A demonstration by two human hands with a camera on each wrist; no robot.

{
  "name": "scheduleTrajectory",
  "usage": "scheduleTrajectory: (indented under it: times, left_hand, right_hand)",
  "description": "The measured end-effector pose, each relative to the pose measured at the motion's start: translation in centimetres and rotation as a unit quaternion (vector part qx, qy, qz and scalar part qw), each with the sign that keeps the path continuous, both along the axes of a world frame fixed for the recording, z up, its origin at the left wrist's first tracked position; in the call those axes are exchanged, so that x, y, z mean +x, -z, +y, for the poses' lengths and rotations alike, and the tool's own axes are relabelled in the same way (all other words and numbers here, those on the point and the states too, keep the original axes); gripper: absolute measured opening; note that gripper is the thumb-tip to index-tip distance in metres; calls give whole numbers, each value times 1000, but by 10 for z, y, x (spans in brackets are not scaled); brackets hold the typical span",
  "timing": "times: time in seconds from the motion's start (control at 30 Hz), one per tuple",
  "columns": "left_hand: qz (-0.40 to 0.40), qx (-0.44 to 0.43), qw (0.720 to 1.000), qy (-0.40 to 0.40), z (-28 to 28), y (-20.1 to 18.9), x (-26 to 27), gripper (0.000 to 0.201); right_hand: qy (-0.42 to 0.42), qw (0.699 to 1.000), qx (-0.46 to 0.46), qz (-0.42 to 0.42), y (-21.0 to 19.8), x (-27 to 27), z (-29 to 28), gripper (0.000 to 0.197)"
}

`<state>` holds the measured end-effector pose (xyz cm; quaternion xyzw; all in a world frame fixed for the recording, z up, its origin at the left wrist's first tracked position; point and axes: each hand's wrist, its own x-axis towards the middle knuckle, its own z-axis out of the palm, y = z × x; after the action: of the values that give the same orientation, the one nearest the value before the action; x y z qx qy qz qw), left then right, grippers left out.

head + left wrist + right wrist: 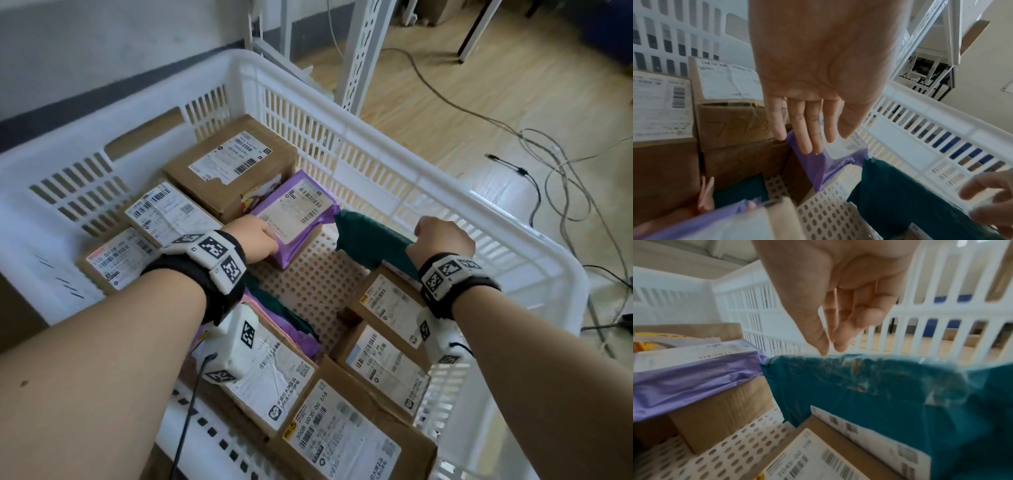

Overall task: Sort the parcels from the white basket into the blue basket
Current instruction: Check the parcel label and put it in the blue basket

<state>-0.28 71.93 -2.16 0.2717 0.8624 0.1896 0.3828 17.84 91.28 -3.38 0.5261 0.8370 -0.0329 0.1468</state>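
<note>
Head view shows both hands down inside the white basket (376, 161), each at a soft mailer. The left hand (255, 240) reaches its straight, relaxed fingers (807, 129) onto the near edge of the purple parcel (294, 212), a crinkled lilac plastic bag with a white barcode label on top. That parcel lies tilted on a cardboard box beneath it, just ahead of the fingertips; the fingers touch it without curling round it.

Right of it, corner to corner with the purple bag, the teal parcel (370, 240) is a dark green-blue plastic mailer with wrinkled clear tape along its upper edge. The right hand (442, 240) is at that edge; from the head view it seems to grip the bag, while the right wrist view shows loosely curled fingertips (824, 344) just touching the top edge, so whether it truly holds is unclear. The teal bag leans over a labelled brown box (387, 301) under the right wrist.

Around the grips, more brown cartons crowd the basket: a large box (229, 164) beyond the purple parcel, two boxes (137, 240) left of the left wrist, and several (342, 438) on the near side. Bare perforated floor (308, 281) shows between the two hands. Blue shows through the slats beyond the right hand, too blurred to identify.
</note>
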Motion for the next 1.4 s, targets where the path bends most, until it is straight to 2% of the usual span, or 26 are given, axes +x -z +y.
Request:
scheduleTrajectory:
  times: [0.07, 0.17, 0.23, 0.37, 0.5, 0.67, 0.87, 0.97, 1.07, 1.17, 1.23, 1.3, 1.4]
  left_hand:
    - [0, 3, 1000, -10, -6, 0, -4, 22]
    - [-3, 1, 1000, -12, -13, 0, -6, 20]
    - [-1, -2, 1000, -2, -12, 0, -6, 16]
    - [-13, -4, 1000, -9, -6, 4, -4, 13]
    - [-37, -11, 999, 3, 3, 6, 5, 7]
    - [-33, -22, 999, 4, 8, 9, 10, 12]
    - [2, -8, 1000, -28, 2, 9, -3, 18]
    - [53, 3, 997, -54, -5, 2, -11, 18]
    - [101, 16, 990, -98, -16, -7, -22, 15]
    - [150, 34, 973, -173, -34, -12, -40, 12]
    - [174, 17, 960, -220, -48, -9, -52, 29]
    - [171, -14, 950, -260, -61, -7, -62, 50]
    - [96, -32, 932, -348, -71, -8, -75, 70]
  right_hand:
    - [-5, 999, -14, -45, -6, 5, 1, 4]
    - [3, 993, -26, -117, 5, 19, -2, 7]
    - [-5, 992, -12, -127, 14, 24, -6, 8]
    - [16, 998, 2, -66, 15, 24, -1, 13]
    - [25, 997, -28, -74, 24, 29, 1, 20]
    - [58, 994, -77, -56, 45, 33, -10, 17]
    - [37, 995, -95, -15, 6, 3, -13, 14]
    - [-16, 992, -100, 70, -9, -29, -29, 27]
    - [-31, 968, -174, 179, -12, -72, -55, 25]
    - [-12, 927, -280, 249, -7, -117, -85, 22]
    - [-5, 906, -332, 263, -4, -139, -102, 23]
    - [-11, 898, -363, 250, -1, -155, -115, 33]
    - [4, 876, -416, 242, 5, -175, -130, 42]
